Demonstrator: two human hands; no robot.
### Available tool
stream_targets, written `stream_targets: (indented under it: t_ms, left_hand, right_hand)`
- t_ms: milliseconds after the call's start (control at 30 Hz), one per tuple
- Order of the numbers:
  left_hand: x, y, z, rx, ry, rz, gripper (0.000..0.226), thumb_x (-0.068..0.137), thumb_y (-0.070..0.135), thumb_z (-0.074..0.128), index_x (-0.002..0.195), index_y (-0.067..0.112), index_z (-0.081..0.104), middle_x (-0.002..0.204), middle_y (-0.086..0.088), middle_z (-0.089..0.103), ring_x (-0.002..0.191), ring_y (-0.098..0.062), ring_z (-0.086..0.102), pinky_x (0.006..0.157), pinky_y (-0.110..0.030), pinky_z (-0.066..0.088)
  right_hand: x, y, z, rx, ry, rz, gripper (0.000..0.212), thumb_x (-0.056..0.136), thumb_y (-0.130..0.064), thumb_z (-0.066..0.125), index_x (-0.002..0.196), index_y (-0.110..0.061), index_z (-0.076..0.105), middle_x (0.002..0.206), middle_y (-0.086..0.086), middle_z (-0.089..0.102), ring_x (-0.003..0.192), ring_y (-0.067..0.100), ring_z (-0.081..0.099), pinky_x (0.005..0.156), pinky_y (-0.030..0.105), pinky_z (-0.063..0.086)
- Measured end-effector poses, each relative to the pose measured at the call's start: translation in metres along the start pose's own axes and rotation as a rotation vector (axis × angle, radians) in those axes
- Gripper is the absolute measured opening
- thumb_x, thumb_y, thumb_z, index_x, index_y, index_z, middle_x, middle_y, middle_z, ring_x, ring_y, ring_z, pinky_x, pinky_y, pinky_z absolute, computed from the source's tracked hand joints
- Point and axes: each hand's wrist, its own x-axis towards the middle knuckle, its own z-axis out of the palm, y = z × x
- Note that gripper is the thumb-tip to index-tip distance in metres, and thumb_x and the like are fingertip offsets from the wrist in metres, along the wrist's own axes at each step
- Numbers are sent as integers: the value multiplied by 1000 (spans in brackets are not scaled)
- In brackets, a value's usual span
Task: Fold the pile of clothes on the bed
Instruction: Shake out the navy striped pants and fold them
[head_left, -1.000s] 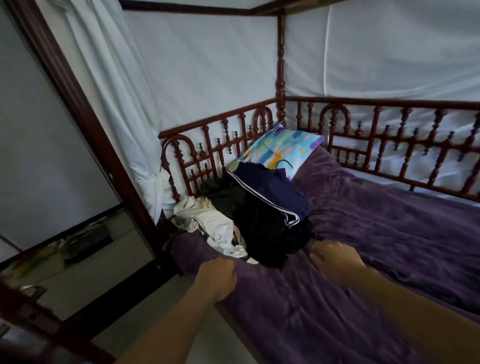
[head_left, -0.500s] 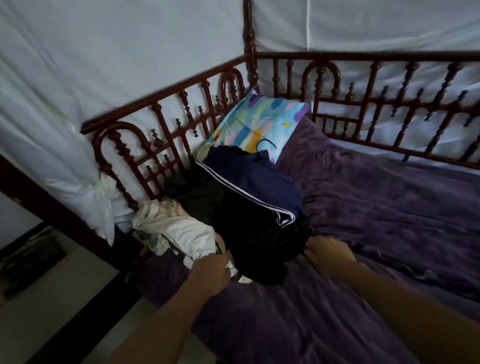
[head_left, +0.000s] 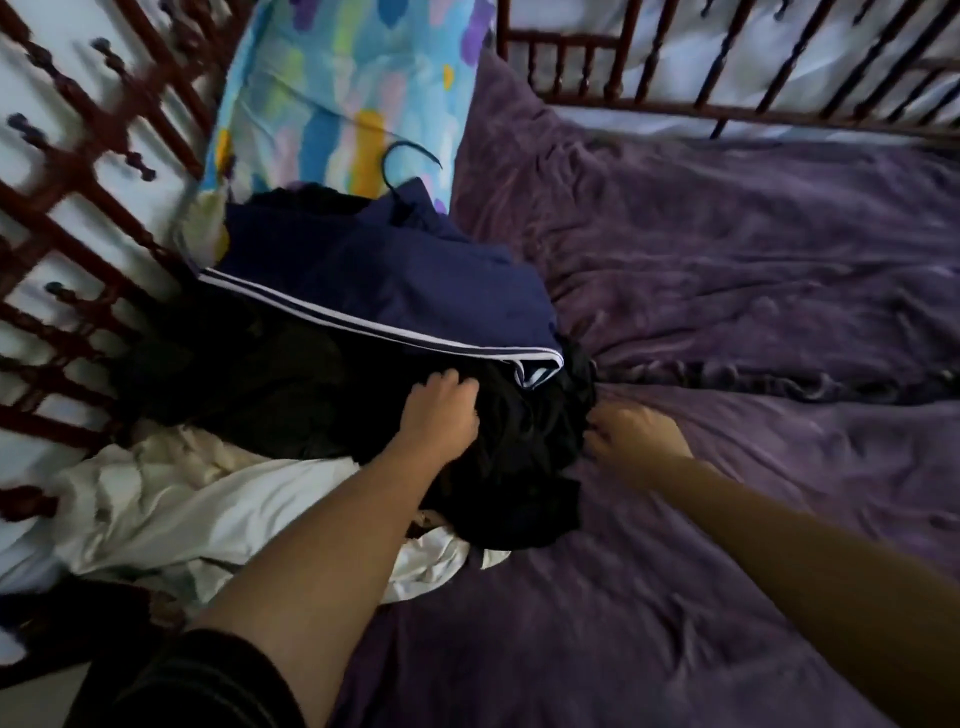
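Note:
A pile of clothes lies on the purple bed cover (head_left: 727, 291) near the left rail. On top is a navy garment (head_left: 374, 280) with white stripes along its edge. Under it lies a crumpled black garment (head_left: 519, 457), and a white garment (head_left: 208, 499) spreads out at the near left. My left hand (head_left: 441, 410) lies on top of the black garment with its fingers curled into the cloth. My right hand (head_left: 634, 431) grips the black garment's right edge, low against the bed cover.
A bright patterned pillow (head_left: 337, 88) leans at the head of the bed, with a dark hanger hook (head_left: 405, 156) poking out over it. Dark red wooden railing (head_left: 78, 171) runs along the left and far sides, with white curtain behind.
The view has closed in and tilted down onto the pile. My left hand moved from the white garment up onto the black one. My right hand stays at the black garment's right edge.

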Motion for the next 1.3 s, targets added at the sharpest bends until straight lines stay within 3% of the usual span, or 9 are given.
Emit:
stream_targets:
  t_ms: [200,267,400,700,800,933,1000,1167,1300]
  left_hand:
    - [114,-12,50,161,19,120,72,84,36,66,145,20,31,152,-17,24,140,-36,22,109,-48,26]
    - [140,-20,68,163,7,79,62,87,32,63,142,23,37,155,-13,21,143,-36,14,113,-52,17]
    - [135,-22,76,50,118,43,13,92,16,50,102,16,59,110,-11,66,108,-32,57,93,-44,39]
    - [-42,-52,103,-168,-44,-75,20,93,15,44,111,20,53,93,-4,69,89,-27,66,71,-36,47]
    - [-90,-58,125,-180,-173,-83,15,93,17,45,107,21,50,94,0,66,91,-23,65,69,-33,43]
    - [-107,-65,129,-292,-106,-56,24,93,33,48,113,23,57,100,5,63,93,-18,61,81,-30,44]
    - [-98,-70,116,-351,9,-98,27,92,31,53,114,18,62,100,1,64,89,-21,62,80,-36,49]
    - [-40,-73,57,-349,327,-97,17,84,8,61,101,6,66,95,-10,61,87,-32,61,74,-43,52]
    - [29,-46,20,-148,465,60,47,79,11,63,126,9,57,131,-19,51,117,-40,50,89,-51,46]
  right_hand:
    - [2,22,65,58,-13,100,35,91,-50,50,115,-27,61,113,2,66,105,31,62,76,36,46]
    - [-3,38,85,68,-11,151,35,91,-52,50,110,-26,63,109,4,68,101,33,63,71,36,46]
    - [-9,59,106,46,-105,248,21,89,-39,55,103,-25,63,105,4,70,100,33,62,69,35,45]
    - [86,3,58,236,137,219,26,88,-38,60,106,-20,66,103,13,70,98,37,63,75,39,47]
    - [137,-26,53,327,217,191,54,86,-45,63,132,-20,48,122,19,58,111,40,56,87,43,46]
    - [184,-57,67,398,-31,285,94,76,-45,76,150,-33,19,146,19,34,121,40,48,96,44,44]
    - [178,-65,76,368,-88,243,73,79,-29,75,143,-22,39,137,18,48,118,38,52,94,41,45]
    - [86,-55,85,236,240,-113,34,72,-4,65,106,-9,63,105,18,54,86,40,60,65,42,49]
    - [-10,-18,109,71,308,-344,14,71,-14,52,78,-16,64,86,10,57,72,29,59,40,30,39]
